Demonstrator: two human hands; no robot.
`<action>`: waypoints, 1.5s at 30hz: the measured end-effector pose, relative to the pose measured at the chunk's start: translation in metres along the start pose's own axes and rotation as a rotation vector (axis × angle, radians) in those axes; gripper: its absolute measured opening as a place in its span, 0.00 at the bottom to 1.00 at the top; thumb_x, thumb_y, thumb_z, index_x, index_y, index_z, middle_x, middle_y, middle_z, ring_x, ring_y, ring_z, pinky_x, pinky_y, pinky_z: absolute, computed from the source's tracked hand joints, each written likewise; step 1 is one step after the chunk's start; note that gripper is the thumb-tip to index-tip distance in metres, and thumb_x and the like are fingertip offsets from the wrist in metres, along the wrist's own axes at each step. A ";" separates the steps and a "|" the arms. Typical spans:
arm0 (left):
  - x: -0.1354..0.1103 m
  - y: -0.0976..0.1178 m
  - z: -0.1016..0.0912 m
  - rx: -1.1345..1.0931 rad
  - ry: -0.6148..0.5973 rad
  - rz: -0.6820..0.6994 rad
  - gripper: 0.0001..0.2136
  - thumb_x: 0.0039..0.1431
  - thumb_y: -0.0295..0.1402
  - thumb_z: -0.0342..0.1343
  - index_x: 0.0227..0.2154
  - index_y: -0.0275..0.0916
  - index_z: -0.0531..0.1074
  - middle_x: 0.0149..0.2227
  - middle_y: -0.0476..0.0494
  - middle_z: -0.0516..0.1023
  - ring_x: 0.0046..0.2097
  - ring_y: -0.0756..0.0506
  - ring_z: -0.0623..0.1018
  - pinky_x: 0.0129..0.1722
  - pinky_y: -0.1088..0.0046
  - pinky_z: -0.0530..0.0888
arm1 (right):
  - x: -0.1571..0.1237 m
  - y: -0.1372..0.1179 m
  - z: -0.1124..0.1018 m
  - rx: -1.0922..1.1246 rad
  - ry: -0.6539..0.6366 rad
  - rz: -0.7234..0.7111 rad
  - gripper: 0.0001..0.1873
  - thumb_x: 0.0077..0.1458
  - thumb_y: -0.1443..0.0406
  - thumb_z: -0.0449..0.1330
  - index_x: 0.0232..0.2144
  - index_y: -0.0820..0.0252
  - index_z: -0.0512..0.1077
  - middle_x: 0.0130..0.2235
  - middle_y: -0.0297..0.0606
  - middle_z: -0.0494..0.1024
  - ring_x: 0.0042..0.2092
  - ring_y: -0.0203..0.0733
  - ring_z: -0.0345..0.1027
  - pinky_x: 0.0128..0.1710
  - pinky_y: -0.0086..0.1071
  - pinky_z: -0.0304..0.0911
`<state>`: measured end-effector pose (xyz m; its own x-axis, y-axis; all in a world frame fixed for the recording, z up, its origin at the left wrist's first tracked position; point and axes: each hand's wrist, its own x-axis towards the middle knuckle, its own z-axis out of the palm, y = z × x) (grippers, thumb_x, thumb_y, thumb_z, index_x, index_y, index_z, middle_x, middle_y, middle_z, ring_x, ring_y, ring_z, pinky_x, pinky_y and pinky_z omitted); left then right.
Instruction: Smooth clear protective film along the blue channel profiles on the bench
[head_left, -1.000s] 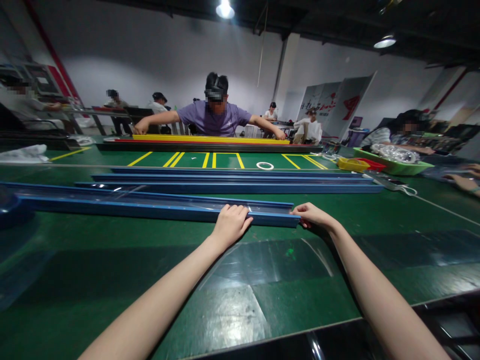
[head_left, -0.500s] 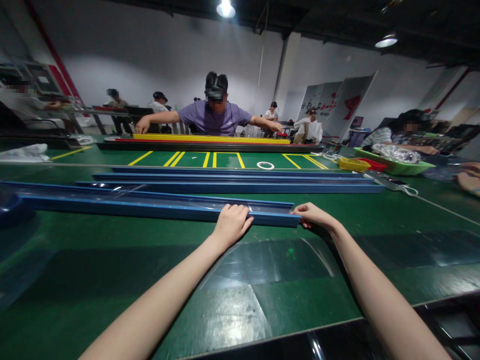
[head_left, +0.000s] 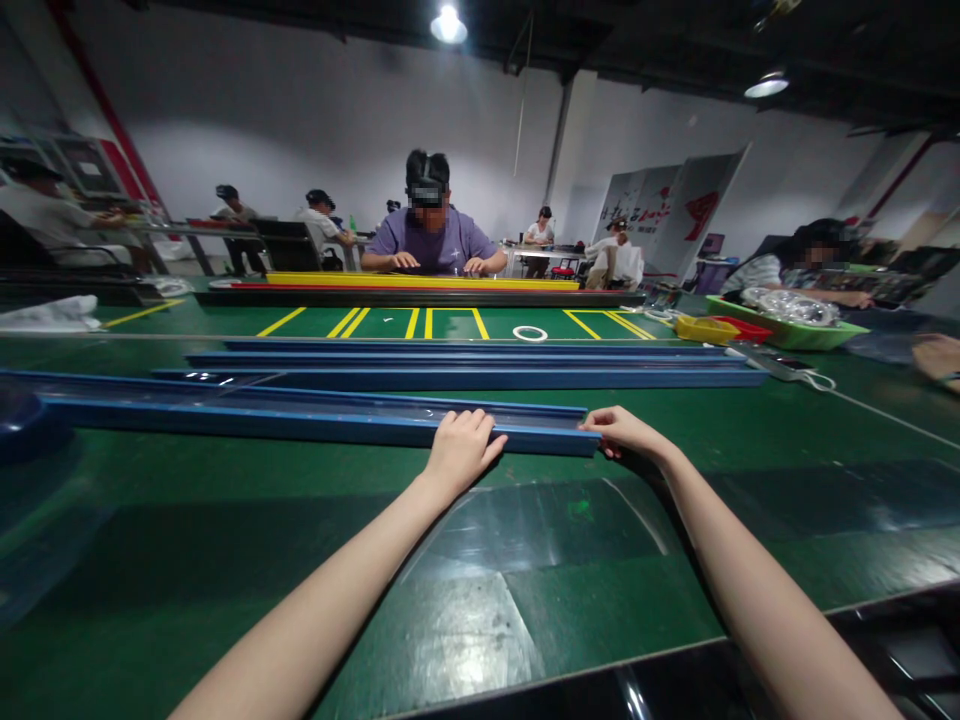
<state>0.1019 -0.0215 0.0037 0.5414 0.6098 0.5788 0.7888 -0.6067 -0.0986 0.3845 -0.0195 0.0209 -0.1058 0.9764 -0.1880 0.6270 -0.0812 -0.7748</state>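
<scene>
A long blue plastic channel [head_left: 315,420] lies across the green table, with a clear plastic strip [head_left: 390,402] inside its trough. My left hand [head_left: 465,447] is closed over the channel's near wall, fingers reaching into the trough and thumb along the outside. At the channel's right end, my right hand [head_left: 619,430] is closed in a pinch on the end. Its fingertips are partly hidden, so I cannot tell if they also grip the clear strip. Closer to me, a wide clear plastic sheet [head_left: 540,525] lies flat on the table.
More blue channels [head_left: 480,377] lie parallel behind. Beyond them are a white ring [head_left: 530,334] and yellow, red and black channels [head_left: 420,281] before a seated person [head_left: 431,235]. A green tray [head_left: 814,335] stands right. Curved blue plastic [head_left: 26,415] is at the left edge.
The person across the table has drawn both arms in from wide apart to near the chest. My hands and the blue channel have hardly moved.
</scene>
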 end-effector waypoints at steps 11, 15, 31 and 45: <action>0.002 -0.001 0.000 -0.008 -0.030 -0.041 0.16 0.59 0.44 0.43 0.29 0.37 0.68 0.29 0.43 0.74 0.33 0.45 0.71 0.32 0.68 0.58 | 0.005 0.005 0.003 -0.014 0.056 -0.025 0.16 0.42 0.54 0.58 0.26 0.61 0.65 0.11 0.26 0.61 0.14 0.29 0.56 0.12 0.21 0.48; 0.001 -0.004 0.000 0.013 -0.020 -0.023 0.17 0.59 0.45 0.42 0.30 0.37 0.67 0.27 0.44 0.74 0.32 0.45 0.72 0.32 0.69 0.58 | 0.004 0.005 0.003 -0.002 0.054 -0.028 0.16 0.42 0.53 0.58 0.26 0.61 0.65 0.11 0.26 0.61 0.14 0.29 0.56 0.13 0.22 0.49; 0.001 -0.007 0.002 -0.039 0.037 -0.089 0.18 0.54 0.48 0.46 0.27 0.37 0.67 0.26 0.45 0.73 0.31 0.46 0.71 0.32 0.70 0.59 | 0.005 0.005 0.003 0.000 0.038 -0.027 0.16 0.42 0.53 0.57 0.26 0.60 0.64 0.11 0.26 0.61 0.14 0.29 0.56 0.13 0.23 0.49; 0.000 -0.008 0.002 0.007 0.013 -0.091 0.18 0.55 0.49 0.45 0.27 0.37 0.67 0.25 0.45 0.73 0.30 0.46 0.71 0.30 0.71 0.59 | 0.003 0.000 0.003 0.026 0.022 -0.017 0.15 0.40 0.55 0.59 0.24 0.60 0.63 0.12 0.25 0.61 0.14 0.29 0.56 0.13 0.23 0.49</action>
<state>0.0965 -0.0160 0.0028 0.4632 0.6556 0.5964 0.8369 -0.5450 -0.0509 0.3820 -0.0176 0.0184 -0.0990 0.9818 -0.1618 0.6051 -0.0697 -0.7931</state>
